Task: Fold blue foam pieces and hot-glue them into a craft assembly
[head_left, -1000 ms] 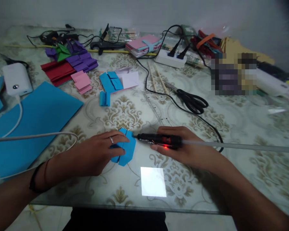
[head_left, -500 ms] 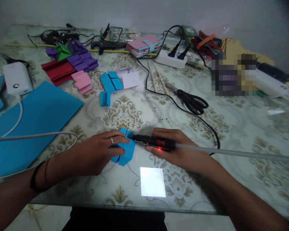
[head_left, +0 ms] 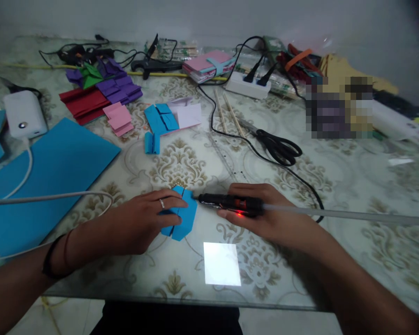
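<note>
A small piece of folded blue paper [head_left: 185,218] with trimmed corners lies on the table near its front. My left hand [head_left: 157,216], with a ring on one finger, holds this paper down, fingers and thumb bent over its left part. My right hand [head_left: 261,214] is closed around a black hot glue gun [head_left: 230,204] with a glowing red light. A long translucent glue stick [head_left: 335,214] sticks out of its rear. The gun's nozzle points left at the paper's upper right edge; whether it touches cannot be made out.
Black scissors [head_left: 279,146], two wooden sticks [head_left: 230,114] and a clear ruler [head_left: 226,158] lie beyond my right hand. A large blue sheet [head_left: 56,172] and a white power bank [head_left: 25,114] are on the left. Folded coloured papers [head_left: 120,88] and a power strip [head_left: 249,86] lie farther back.
My right hand has moved slightly to the right with the glue gun, drawing its nozzle back to the paper's edge. My left hand and the blue paper have stayed in place.
</note>
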`<state>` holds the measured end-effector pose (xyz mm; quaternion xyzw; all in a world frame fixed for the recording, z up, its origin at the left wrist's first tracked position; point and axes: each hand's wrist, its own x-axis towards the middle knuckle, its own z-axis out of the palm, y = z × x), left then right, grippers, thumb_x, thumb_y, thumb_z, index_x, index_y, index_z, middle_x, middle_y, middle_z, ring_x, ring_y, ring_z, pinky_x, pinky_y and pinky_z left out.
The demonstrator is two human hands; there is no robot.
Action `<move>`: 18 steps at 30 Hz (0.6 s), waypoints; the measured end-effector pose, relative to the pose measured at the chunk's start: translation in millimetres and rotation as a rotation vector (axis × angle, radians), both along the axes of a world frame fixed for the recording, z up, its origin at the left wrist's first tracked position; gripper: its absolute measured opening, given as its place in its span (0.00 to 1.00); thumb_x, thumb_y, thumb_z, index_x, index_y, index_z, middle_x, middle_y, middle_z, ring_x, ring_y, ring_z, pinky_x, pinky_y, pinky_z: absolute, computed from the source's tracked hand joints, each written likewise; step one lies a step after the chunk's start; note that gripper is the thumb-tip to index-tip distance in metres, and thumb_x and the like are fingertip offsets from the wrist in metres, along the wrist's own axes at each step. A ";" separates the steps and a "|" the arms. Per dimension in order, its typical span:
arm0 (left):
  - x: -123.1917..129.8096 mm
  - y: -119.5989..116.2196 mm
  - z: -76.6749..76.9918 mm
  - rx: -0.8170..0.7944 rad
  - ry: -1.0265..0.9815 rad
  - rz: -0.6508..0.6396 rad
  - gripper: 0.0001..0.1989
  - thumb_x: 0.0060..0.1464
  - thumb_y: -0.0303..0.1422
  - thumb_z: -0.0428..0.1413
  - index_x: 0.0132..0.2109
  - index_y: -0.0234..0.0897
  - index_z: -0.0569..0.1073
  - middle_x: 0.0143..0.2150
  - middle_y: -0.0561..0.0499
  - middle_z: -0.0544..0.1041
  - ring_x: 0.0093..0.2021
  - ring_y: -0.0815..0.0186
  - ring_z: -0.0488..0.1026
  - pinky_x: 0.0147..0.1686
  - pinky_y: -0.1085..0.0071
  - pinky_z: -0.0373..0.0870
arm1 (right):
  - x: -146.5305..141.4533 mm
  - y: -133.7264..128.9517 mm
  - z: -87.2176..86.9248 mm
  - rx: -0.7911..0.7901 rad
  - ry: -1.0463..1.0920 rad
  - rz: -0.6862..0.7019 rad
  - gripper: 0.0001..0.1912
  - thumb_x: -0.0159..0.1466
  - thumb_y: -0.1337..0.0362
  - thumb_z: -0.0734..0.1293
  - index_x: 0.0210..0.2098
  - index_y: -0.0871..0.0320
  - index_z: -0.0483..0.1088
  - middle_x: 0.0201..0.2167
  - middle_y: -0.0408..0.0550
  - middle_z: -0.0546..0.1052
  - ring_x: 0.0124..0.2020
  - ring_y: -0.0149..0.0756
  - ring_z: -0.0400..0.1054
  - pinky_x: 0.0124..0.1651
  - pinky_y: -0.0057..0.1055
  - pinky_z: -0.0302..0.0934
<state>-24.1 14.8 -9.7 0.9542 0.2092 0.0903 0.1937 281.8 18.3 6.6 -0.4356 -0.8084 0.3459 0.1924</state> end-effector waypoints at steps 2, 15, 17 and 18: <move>-0.1 0.0 -0.5 -0.001 -0.002 -0.001 0.22 0.53 0.14 0.51 0.50 0.35 0.78 0.63 0.41 0.76 0.68 0.52 0.68 0.66 0.53 0.71 | 1.4 0.1 2.0 -0.024 -0.006 0.021 0.17 0.69 0.55 0.70 0.27 0.55 0.67 0.24 0.41 0.69 0.25 0.32 0.64 0.29 0.32 0.59; -0.4 1.3 -0.4 -0.017 -0.003 -0.026 0.22 0.53 0.13 0.50 0.50 0.34 0.77 0.64 0.43 0.76 0.68 0.50 0.66 0.67 0.52 0.70 | -8.7 -0.6 -7.7 0.016 0.058 0.005 0.17 0.70 0.57 0.70 0.28 0.54 0.65 0.25 0.40 0.66 0.27 0.33 0.63 0.31 0.33 0.57; -0.7 1.3 -0.8 -0.018 -0.002 -0.023 0.23 0.53 0.13 0.50 0.51 0.35 0.77 0.64 0.43 0.75 0.68 0.50 0.65 0.68 0.52 0.69 | -7.4 0.1 -7.8 0.012 0.049 -0.010 0.17 0.70 0.56 0.70 0.28 0.54 0.65 0.26 0.40 0.66 0.26 0.32 0.63 0.30 0.32 0.56; -0.7 1.2 -1.0 -0.015 -0.006 -0.022 0.23 0.53 0.13 0.50 0.51 0.35 0.77 0.64 0.43 0.75 0.68 0.50 0.65 0.68 0.52 0.69 | -6.7 0.5 -7.3 0.008 0.046 -0.012 0.17 0.70 0.56 0.70 0.28 0.55 0.65 0.25 0.40 0.66 0.26 0.32 0.63 0.30 0.32 0.56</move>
